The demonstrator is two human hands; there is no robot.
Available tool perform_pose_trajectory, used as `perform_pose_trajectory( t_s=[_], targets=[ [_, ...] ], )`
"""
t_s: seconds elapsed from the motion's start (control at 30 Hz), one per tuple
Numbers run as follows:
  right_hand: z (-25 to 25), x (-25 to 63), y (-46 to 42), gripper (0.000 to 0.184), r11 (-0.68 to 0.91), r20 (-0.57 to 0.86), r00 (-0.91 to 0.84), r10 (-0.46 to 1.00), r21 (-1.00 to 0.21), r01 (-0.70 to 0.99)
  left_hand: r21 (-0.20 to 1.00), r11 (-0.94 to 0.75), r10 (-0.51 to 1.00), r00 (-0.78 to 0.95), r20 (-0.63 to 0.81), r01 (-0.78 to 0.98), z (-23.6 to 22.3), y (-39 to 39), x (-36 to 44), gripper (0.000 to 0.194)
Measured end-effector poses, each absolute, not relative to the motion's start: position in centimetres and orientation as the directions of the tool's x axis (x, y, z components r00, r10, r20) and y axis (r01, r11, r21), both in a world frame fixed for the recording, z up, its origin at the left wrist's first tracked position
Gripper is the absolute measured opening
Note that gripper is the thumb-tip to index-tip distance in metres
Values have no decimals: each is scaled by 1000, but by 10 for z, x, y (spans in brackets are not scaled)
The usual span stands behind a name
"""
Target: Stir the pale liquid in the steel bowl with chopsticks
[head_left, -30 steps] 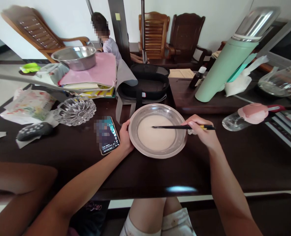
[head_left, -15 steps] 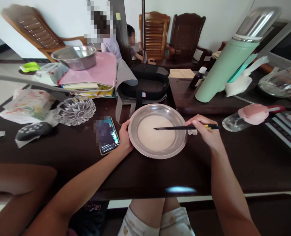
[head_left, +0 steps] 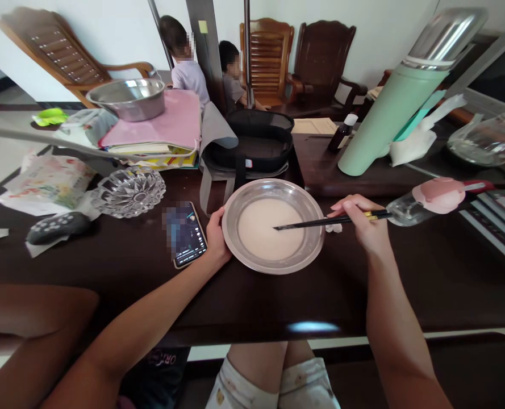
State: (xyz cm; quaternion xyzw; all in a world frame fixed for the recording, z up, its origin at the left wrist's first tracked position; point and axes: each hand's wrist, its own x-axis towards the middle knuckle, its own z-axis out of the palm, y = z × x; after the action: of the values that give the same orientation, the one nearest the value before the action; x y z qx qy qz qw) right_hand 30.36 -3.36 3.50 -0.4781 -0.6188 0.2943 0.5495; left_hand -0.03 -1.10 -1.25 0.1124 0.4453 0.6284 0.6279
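Nearest: my lap, in pale printed shorts (head_left: 299, 386), under the edge of the dark table (head_left: 278, 309).

Steel bowl (head_left: 273, 268) sat on the table straight ahead of me, between both hands, pale cloudy liquid (head_left: 256, 238) in it. Left hand (head_left: 218, 236) was the nearer one: in contact, gripping the rim at the left side; fingers under the rim were hidden. Right hand (head_left: 360, 218) was off the rim, just right of it, pinching a pair of black chopsticks (head_left: 316, 222) between thumb and fingers.

Key geometry: bowl lay left of the right hand. Chopsticks' long axis ran nearly crosswise, over the right rim, tips pointing left and slightly toward me, close to the middle of the liquid. Sticks lay almost together. Couldn't tell how deep the tips were.

White scrap (head_left: 334, 228) lay between bowl and right hand. Phone (head_left: 190, 238), screen lit, was just left of the left hand. Pink-lidded bottle (head_left: 437, 196) stood off to the right.

Farther: cut-glass dish (head_left: 137, 196) left, open black case (head_left: 250, 159) just behind the bowl, green thermos (head_left: 388, 113) right, steel basin (head_left: 133, 108) on a pink folder (head_left: 179, 116). Back: two people by the wooden chairs (head_left: 269, 57).
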Motion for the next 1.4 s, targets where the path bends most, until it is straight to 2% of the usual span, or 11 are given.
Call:
perform_pose_trajectory(
  t_s=[0.1,0.23,0.43,0.63,0.73,0.83,0.93,1.03,1.13,1.23,1.4],
  targets=[
    [35,302,-34,40,371,382,12,924,-904,212,702,181,892,-185,-412,-689,-13,-11,0,26],
    [37,294,-33,39,406,381,-140,914,-869,284,701,181,886,-195,-420,-689,-12,-11,0,23],
    [32,304,-32,39,369,403,83,912,-890,267,694,196,882,-184,-433,-693,-6,-11,2,24],
    [38,295,-34,41,402,383,-120,916,-871,284,699,206,879,-185,-440,-684,-4,-13,2,24],
    [37,297,-34,41,395,405,-39,914,-860,324,702,210,875,-190,-446,-681,-5,-13,2,24],
    [35,301,-33,41,375,401,53,915,-890,261,705,202,878,-193,-438,-680,-7,-13,1,24],
    [36,299,-35,42,379,381,-37,924,-898,224,711,191,886,-193,-422,-677,-9,-13,1,24],
    [41,294,-36,42,400,373,-145,916,-872,281,712,187,887,-195,-418,-677,-10,-13,0,23],
    [41,295,-36,42,385,383,-71,921,-867,317,711,186,887,-196,-419,-679,-11,-12,0,24],
    [37,300,-36,43,359,380,34,924,-896,262,709,188,893,-183,-412,-679,-12,-12,0,25],
    [38,295,-36,43,372,357,-106,928,-891,260,703,186,898,-171,-405,-687,-13,-12,1,27]
  ],
)
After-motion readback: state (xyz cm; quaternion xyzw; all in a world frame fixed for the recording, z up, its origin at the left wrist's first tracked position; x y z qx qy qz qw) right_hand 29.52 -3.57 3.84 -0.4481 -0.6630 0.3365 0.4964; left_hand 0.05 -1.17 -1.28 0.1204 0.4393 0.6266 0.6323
